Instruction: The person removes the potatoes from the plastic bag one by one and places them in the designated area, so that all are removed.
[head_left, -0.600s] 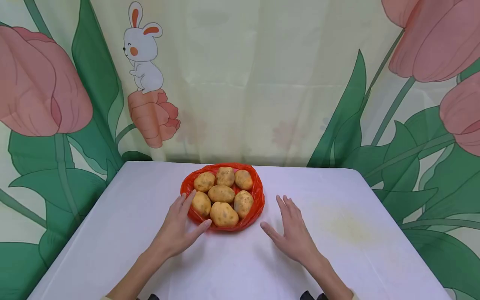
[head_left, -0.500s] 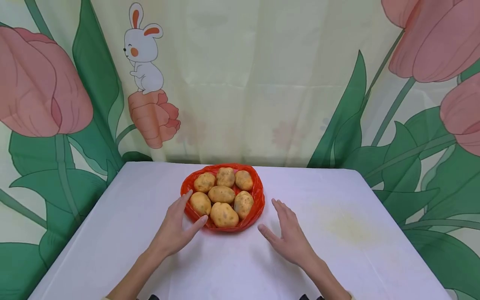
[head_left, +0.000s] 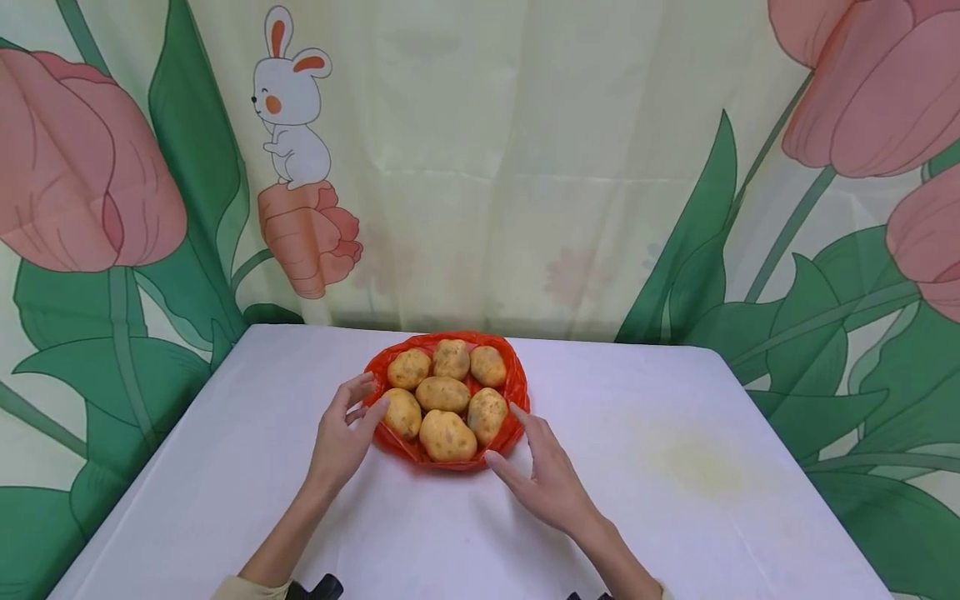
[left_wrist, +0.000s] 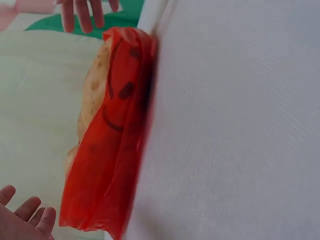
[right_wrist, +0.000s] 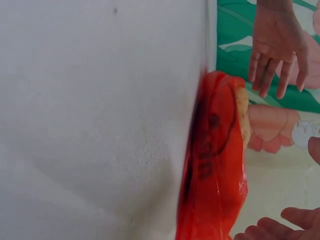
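Observation:
A red plastic bag (head_left: 517,367) with its rim rolled down lies on the table, and several potatoes (head_left: 447,435) show in its mouth. Dark printed marks (left_wrist: 126,91) are on the bag's side in the left wrist view. My left hand (head_left: 341,437) is at the bag's left edge, its fingers loosely bent and holding nothing. On the opposite side, my right hand (head_left: 546,483) has its fingers spread, the fingertips overlapping the bag's right rim in the head view. Both palms face the bag, as the right wrist view shows for the left hand (right_wrist: 277,42).
A white cloth covers the table (head_left: 637,517), with a faint yellowish stain (head_left: 697,462) on the right. Behind hangs a curtain (head_left: 480,167) printed with tulips and a rabbit. Black wrist straps (head_left: 318,587) show at the bottom edge.
My right hand has moved left to the bag's right rim. The left hand has turned, its fingers more bent, and shifted slightly away from the potatoes. Bag and potatoes stay in place.

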